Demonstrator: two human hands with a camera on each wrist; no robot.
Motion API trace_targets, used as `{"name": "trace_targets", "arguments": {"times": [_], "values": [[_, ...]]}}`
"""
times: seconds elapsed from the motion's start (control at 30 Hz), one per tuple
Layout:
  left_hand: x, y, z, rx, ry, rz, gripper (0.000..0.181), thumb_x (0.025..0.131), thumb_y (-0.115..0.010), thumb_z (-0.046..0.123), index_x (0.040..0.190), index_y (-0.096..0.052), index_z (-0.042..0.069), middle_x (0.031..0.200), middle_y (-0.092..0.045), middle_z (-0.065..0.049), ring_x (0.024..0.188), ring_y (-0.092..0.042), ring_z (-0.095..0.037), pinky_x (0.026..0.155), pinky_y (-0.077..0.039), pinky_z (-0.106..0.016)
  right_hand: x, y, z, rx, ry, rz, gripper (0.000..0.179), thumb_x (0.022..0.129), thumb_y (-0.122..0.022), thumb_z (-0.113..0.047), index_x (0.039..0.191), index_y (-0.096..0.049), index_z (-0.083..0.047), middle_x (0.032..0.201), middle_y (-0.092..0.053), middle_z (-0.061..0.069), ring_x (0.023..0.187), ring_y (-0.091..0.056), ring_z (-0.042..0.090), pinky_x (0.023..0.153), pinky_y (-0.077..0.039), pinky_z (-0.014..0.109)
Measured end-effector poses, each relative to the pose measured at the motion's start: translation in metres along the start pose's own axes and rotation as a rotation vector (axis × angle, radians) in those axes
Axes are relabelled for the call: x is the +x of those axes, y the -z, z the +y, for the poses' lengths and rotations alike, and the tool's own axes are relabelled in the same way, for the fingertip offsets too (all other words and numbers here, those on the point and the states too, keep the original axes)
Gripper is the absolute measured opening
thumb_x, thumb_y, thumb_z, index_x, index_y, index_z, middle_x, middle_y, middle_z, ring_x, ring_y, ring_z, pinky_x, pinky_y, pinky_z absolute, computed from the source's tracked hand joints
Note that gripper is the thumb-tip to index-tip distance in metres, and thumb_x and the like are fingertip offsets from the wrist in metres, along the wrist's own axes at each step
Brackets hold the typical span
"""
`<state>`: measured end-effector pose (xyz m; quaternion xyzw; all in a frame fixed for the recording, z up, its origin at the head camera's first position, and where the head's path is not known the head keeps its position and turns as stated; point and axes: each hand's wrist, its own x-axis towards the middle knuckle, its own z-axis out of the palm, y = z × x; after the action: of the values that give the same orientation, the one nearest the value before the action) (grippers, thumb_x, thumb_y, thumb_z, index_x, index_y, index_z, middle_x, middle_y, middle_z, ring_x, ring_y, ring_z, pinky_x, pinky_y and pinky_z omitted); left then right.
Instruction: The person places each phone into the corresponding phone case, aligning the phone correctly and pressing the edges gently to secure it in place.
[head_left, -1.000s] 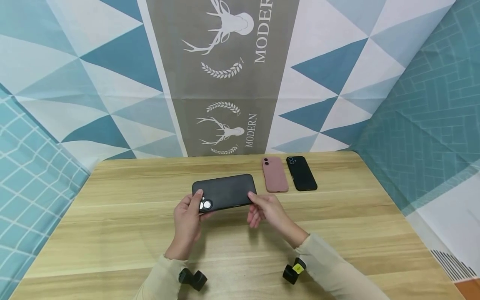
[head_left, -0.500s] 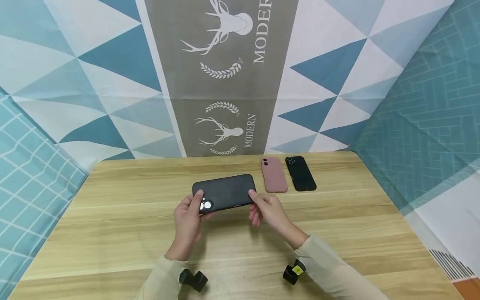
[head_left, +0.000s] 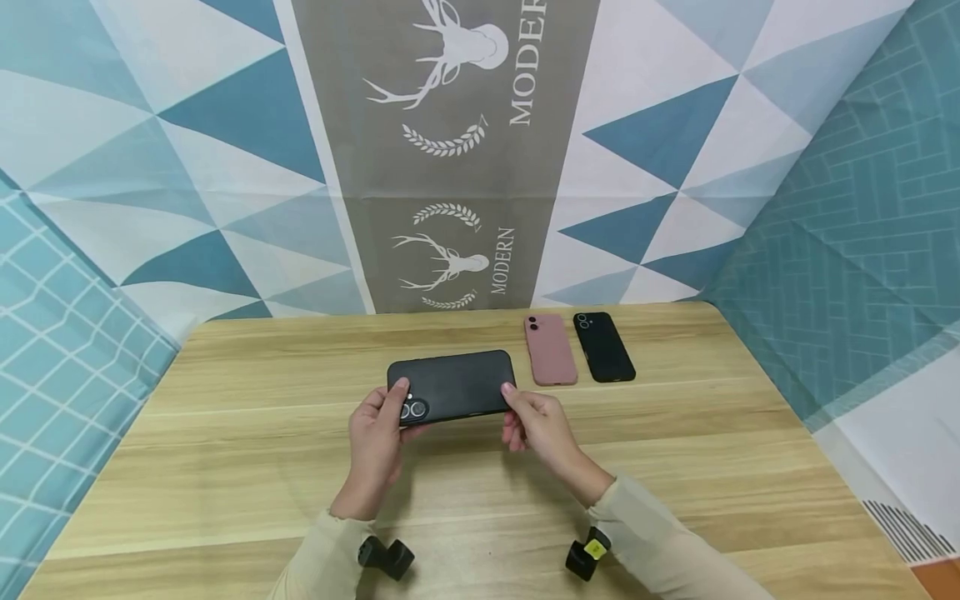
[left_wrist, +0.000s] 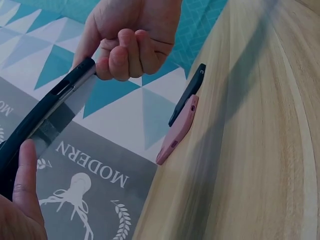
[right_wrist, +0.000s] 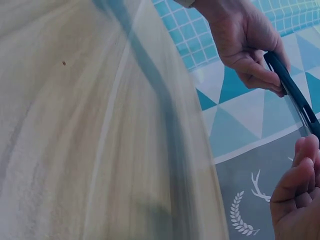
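Note:
Both hands hold a phone in a black case (head_left: 457,385) sideways above the table, its back with two round camera lenses facing up. The left hand (head_left: 373,442) grips its left end, thumb on the back beside the lenses and fingers underneath. At the other end, the right hand (head_left: 546,427) pinches the near corner with its thumb on top, its other fingers curled below. From the left wrist view, the case (left_wrist: 42,107) shows edge-on with a cutout in its side and a glossy face below. In the right wrist view, the left hand (right_wrist: 245,42) grips the far end.
A pink phone (head_left: 551,350) and a black phone (head_left: 605,347) lie side by side, backs up, at the far right of the wooden table (head_left: 247,467). Patterned cloth (head_left: 450,167) hangs behind the table, with blue cloth on both sides.
The phone and both hands stay almost in place; the phone is tilted very slightly. Its lenses, bright white with glare before, now look dark with visible rings.

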<state>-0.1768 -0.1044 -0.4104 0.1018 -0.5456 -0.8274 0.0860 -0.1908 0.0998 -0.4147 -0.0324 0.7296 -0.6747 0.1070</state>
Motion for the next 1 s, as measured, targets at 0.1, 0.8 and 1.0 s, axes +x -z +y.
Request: {"name": "trace_targets", "arguments": {"times": [0.1, 0.8, 1.0], "values": [[0.0000, -0.0003, 0.0005, -0.004, 0.007, 0.014, 0.020, 0.096, -0.052, 0.018, 0.087, -0.052, 0.000, 0.070, -0.066, 0.002, 0.063, -0.068, -0.009, 0.057, -0.059, -0.027, 0.0009, 0.0010, 0.0008, 0.009, 0.018, -0.044, 0.050, 0.097, -0.046, -0.041, 0.072, -0.054, 0.001, 0.054, -0.058, 0.000, 0.045, -0.052, 0.011, 0.046, -0.048, 0.025], [0.0034, 0.0031, 0.0032, -0.034, 0.055, -0.030, 0.020, 0.096, -0.052, 0.017, 0.081, -0.056, 0.005, 0.070, -0.065, 0.002, 0.064, -0.068, -0.009, 0.056, -0.058, -0.025, 0.0068, 0.0081, 0.0005, 0.195, 0.097, -0.428, 0.038, 0.099, -0.033, -0.029, 0.077, -0.056, -0.009, 0.061, -0.062, -0.006, 0.047, -0.054, 0.004, 0.048, -0.048, 0.019], [0.0042, 0.0031, 0.0054, -0.058, 0.094, -0.057, 0.019, 0.097, -0.050, 0.019, 0.088, -0.055, 0.004, 0.075, -0.065, 0.001, 0.067, -0.069, -0.011, 0.059, -0.059, -0.026, 0.0046, 0.0046, -0.0015, 0.199, 0.156, -0.397, 0.038, 0.101, -0.031, -0.028, 0.077, -0.053, -0.008, 0.060, -0.061, -0.007, 0.046, -0.053, 0.004, 0.048, -0.047, 0.018]]}}
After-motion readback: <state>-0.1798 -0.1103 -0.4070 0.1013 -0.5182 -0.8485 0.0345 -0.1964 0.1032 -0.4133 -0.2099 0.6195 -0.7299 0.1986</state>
